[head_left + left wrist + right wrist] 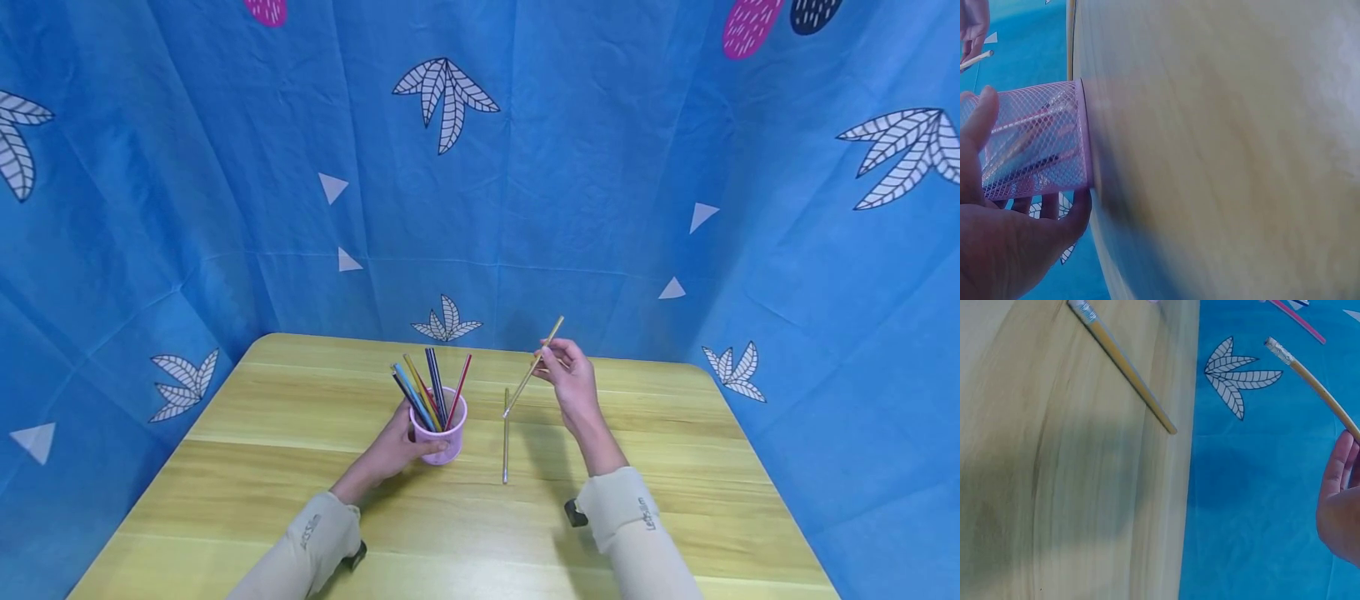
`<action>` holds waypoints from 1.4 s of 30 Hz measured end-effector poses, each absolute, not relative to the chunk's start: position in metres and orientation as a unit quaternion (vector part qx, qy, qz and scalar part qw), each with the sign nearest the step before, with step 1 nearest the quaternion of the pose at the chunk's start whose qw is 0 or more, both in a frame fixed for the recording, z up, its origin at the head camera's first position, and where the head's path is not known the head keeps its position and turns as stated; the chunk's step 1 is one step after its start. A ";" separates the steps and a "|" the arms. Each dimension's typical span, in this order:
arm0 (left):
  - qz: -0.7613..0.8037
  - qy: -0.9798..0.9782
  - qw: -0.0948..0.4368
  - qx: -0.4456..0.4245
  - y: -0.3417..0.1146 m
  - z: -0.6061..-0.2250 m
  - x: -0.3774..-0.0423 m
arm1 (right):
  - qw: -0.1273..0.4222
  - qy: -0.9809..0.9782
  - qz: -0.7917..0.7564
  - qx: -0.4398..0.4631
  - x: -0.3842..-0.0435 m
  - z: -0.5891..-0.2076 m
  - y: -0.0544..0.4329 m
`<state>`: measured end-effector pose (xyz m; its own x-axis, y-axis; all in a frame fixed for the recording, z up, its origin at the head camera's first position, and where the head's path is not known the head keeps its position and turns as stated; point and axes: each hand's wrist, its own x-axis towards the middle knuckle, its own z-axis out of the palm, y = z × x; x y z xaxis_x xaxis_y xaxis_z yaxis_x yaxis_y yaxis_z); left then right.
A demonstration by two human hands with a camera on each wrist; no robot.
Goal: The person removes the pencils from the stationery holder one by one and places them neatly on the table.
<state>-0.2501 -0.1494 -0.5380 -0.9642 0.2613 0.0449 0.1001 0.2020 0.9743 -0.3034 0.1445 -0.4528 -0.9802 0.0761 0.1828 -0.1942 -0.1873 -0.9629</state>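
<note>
My left hand [397,444] grips a pink mesh pencil cup [1038,134], its thumb and fingers wrapped around the side. Several pencils [429,387] in blue, yellow, red and dark colours lean inside the cup. With thumb and fingertips, my right hand [573,383] pinches a yellow pencil [534,365], held slanted above the table with its metal-banded end pointing down and left. A second yellow pencil [506,450] lies on the table between the hands; in the right wrist view this lying pencil [1129,372] also shows a metal-banded end.
The wooden table [660,517] has rounded far corners. Behind it and at both sides hangs a blue curtain [600,167] printed with white leaves and triangles. A small black device [576,512] sits at the right cuff.
</note>
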 end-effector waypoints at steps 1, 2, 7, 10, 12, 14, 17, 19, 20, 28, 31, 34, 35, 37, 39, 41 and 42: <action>0.620 0.773 0.065 0.117 -0.150 -0.538 -0.250 | 0.088 -0.631 0.769 0.045 -0.303 -0.453 0.145; 0.622 0.772 0.064 0.117 -0.150 -0.538 -0.250 | 0.087 -0.632 0.769 0.042 -0.303 -0.454 0.146; 0.628 0.765 0.069 0.126 -0.149 -0.538 -0.252 | 0.080 -0.643 0.762 0.023 -0.304 -0.459 0.149; 0.632 0.761 0.075 0.122 -0.149 -0.538 -0.252 | 0.070 -0.653 0.754 0.011 -0.304 -0.464 0.150; 0.632 0.762 0.074 0.123 -0.149 -0.538 -0.251 | 0.063 -0.656 0.752 0.004 -0.305 -0.468 0.150; 0.631 0.762 0.072 0.123 -0.149 -0.537 -0.251 | 0.058 -0.662 0.748 -0.002 -0.305 -0.471 0.151; 0.630 0.764 0.070 0.124 -0.148 -0.536 -0.250 | 0.055 -0.665 0.745 -0.010 -0.304 -0.476 0.153; 0.629 0.765 0.072 0.120 -0.148 -0.535 -0.250 | 0.051 -0.668 0.742 -0.015 -0.303 -0.479 0.153; 0.628 0.765 0.072 0.119 -0.148 -0.535 -0.250 | 0.048 -0.670 0.741 -0.018 -0.303 -0.481 0.154; 0.616 0.777 0.067 0.112 -0.149 -0.533 -0.250 | 0.020 -0.686 0.726 -0.037 -0.303 -0.493 0.156; 0.617 0.776 0.068 0.116 -0.150 -0.533 -0.250 | 0.012 -0.689 0.723 -0.042 -0.301 -0.497 0.156; 0.616 0.776 0.068 0.117 -0.150 -0.534 -0.249 | 0.003 -0.691 0.721 -0.051 -0.299 -0.501 0.156; 0.615 0.777 0.068 0.118 -0.150 -0.534 -0.249 | 0.002 -0.691 0.721 -0.053 -0.299 -0.502 0.156; 0.614 0.778 0.067 0.118 -0.150 -0.534 -0.249 | 0.000 -0.693 0.719 -0.056 -0.299 -0.503 0.155; 0.612 0.779 0.067 0.118 -0.151 -0.535 -0.250 | -0.001 -0.695 0.717 -0.060 -0.299 -0.505 0.155; 0.612 0.779 0.066 0.120 -0.151 -0.536 -0.250 | -0.001 -0.697 0.715 -0.062 -0.299 -0.507 0.154; 0.612 0.779 0.066 0.120 -0.151 -0.536 -0.250 | -0.002 -0.698 0.713 -0.063 -0.299 -0.507 0.154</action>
